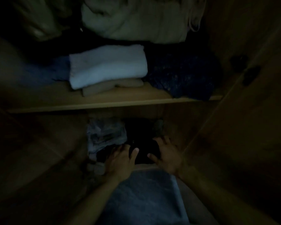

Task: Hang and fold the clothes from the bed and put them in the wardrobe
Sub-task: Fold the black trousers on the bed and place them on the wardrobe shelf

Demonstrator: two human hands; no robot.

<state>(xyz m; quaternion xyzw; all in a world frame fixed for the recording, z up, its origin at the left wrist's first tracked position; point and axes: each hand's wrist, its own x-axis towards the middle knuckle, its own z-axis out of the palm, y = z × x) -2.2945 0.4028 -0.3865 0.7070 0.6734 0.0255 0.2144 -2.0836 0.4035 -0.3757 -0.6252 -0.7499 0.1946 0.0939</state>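
Both forearms reach up from the lower frame; left hand [122, 157] and right hand [166, 154] lie spread, fingers straight, flanking a dark folded garment [143, 151] on the lower wardrobe shelf [146, 167] at centre, equally near, garment extending straight ahead.
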